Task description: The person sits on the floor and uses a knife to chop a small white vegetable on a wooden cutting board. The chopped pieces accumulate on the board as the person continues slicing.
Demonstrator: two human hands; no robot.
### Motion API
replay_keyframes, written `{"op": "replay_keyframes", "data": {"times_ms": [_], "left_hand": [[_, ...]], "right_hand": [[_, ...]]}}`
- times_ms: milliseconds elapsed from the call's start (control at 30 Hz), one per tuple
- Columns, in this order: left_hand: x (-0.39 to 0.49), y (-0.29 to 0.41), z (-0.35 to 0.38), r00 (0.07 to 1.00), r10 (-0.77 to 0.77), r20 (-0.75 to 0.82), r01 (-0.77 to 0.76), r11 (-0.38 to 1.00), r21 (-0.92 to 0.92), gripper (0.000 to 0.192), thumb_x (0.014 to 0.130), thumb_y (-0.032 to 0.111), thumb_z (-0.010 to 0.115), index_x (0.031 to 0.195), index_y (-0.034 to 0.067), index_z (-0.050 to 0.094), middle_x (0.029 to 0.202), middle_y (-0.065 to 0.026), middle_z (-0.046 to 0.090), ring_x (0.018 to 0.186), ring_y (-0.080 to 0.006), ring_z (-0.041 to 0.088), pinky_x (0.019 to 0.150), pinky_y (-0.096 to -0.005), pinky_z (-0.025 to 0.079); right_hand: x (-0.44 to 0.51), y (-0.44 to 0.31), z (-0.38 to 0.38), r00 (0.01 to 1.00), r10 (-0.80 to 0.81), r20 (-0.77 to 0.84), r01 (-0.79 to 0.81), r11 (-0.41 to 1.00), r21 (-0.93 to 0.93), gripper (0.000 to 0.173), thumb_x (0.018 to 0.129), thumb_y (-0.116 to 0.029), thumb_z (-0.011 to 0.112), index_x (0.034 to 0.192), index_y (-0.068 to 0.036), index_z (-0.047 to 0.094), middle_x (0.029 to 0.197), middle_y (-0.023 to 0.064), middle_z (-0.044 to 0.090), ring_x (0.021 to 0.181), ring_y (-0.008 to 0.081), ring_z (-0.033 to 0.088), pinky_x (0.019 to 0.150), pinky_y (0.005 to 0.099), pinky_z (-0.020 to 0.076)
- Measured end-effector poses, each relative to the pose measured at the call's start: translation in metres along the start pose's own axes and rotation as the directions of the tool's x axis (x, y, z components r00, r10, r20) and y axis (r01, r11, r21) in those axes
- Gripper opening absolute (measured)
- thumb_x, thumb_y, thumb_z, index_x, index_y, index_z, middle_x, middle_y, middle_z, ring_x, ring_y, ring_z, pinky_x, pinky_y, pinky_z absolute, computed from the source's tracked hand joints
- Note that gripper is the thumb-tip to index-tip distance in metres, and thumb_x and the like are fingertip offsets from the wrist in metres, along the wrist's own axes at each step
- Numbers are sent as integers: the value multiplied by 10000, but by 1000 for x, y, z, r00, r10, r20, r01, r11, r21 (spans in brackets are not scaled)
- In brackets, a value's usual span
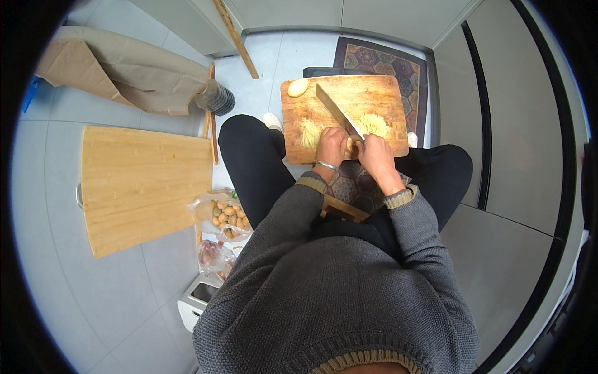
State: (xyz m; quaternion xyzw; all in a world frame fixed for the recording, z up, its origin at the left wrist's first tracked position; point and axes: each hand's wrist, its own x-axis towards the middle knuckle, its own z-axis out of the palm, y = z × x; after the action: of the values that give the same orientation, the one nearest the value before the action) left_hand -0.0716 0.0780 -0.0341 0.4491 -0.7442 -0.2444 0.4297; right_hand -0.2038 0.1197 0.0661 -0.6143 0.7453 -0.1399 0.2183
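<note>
A wooden cutting board (345, 103) lies before me. My right hand (377, 156) grips a broad kitchen knife (337, 110) at its handle end, with the blade slanting up and left across the board. My left hand (331, 146), with a silver bangle at its wrist, is at the near edge of the board with curled fingers beside the blade. Whether it pinches a small piece there is hidden. A pile of pale yellow shreds (309, 133), seemingly potato, lies left of that hand. Another shredded pile (373, 125) sits right of the blade. One peeled potato (298, 87) rests at the far left corner.
Left of my leg stand a clear plastic bag of potatoes (229, 216), another plastic bag (215, 257) and a white container (191, 299). A large wooden panel (145, 187) and brown sheeting (126, 70) are farther left. Grey cabinets (518, 117) bound the right; a patterned mat (406, 61) lies beyond the board.
</note>
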Motion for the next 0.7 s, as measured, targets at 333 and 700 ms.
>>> {"op": "replay_keyframes", "data": {"times_ms": [333,700], "left_hand": [[-3,3,-9,999,31,-10,-30,996,84,56,741,-16,678,791,5,691,866,-126,651,860,-331,602,782,-408,505],[1,11,-31,979,-23,-201,39,996,76,29,768,7,695,796,11,696,859,-106,669,832,-302,627,755,-393,508]], "right_hand": [[-9,2,-6,999,-5,38,5,1000,-9,217,869,-182,654,897,28,704,853,272,671,845,450,654,753,505,529],[0,16,-2,998,39,56,-50,973,223,265,861,-196,671,918,62,687,816,294,663,838,440,666,750,482,530]]}}
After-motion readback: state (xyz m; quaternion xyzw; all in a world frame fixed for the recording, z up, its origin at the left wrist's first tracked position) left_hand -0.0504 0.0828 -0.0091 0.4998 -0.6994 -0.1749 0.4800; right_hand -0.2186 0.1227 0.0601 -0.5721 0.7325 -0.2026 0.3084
